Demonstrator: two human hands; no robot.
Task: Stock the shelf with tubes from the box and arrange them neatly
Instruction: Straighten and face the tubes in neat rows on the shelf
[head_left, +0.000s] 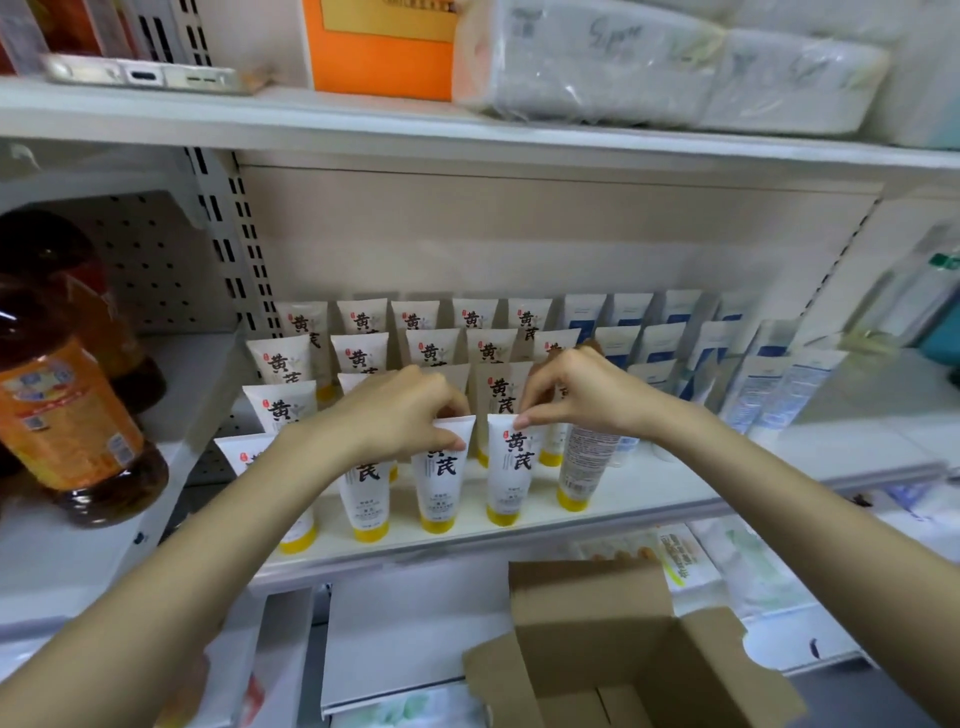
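Several white tubes with yellow caps and black characters stand cap-down in rows on the white shelf (649, 488). My left hand (400, 415) pinches the top edge of a front-row tube (439, 483). Just to its right, my right hand (576, 389) pinches the top corner of the neighbouring front-row tube (509, 478). Both tubes stand upright on the shelf's front strip. An open brown cardboard box (623, 660) sits below, at the bottom middle; its inside is mostly hidden.
White-and-blue tubes (660, 338) fill the shelf's right half. Large amber oil bottles (62, 410) stand on the left shelf. Above, an orange box (382, 47) and wrapped tissue packs (660, 67) sit on the upper shelf. Packaged goods lie on lower shelves.
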